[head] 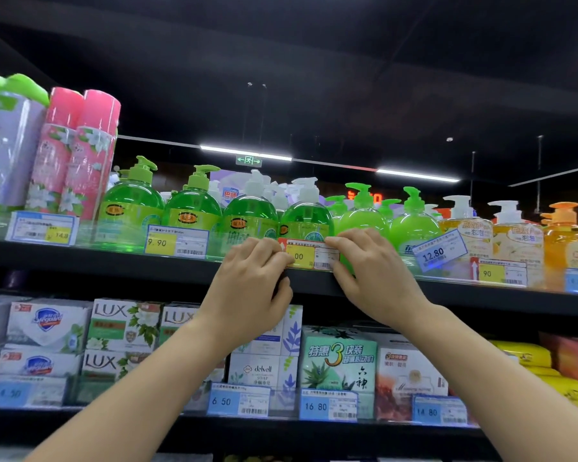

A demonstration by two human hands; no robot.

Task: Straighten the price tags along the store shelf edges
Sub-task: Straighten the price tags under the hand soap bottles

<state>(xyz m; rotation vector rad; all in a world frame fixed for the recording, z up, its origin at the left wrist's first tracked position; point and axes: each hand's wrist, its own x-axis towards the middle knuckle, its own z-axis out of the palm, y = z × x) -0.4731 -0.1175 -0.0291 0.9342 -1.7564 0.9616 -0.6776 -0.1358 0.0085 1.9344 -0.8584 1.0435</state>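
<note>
A yellow and white price tag (309,256) sits level on the front edge of the upper shelf (114,260), before green soap bottles. My left hand (252,285) pinches its left end, thumb under the shelf lip. My right hand (369,271) pinches its right end. To the right, a blue tag reading 12.80 (439,250) hangs tilted, its right end higher. A yellow tag reading 9.90 (176,241) stands straight at the left.
Green pump bottles (247,215) and orange ones (514,235) line the upper shelf, pink spray cans (77,151) at the left. The lower shelf holds soap boxes (124,328) with blue tags (329,405) along its edge. More tags (501,271) sit further right.
</note>
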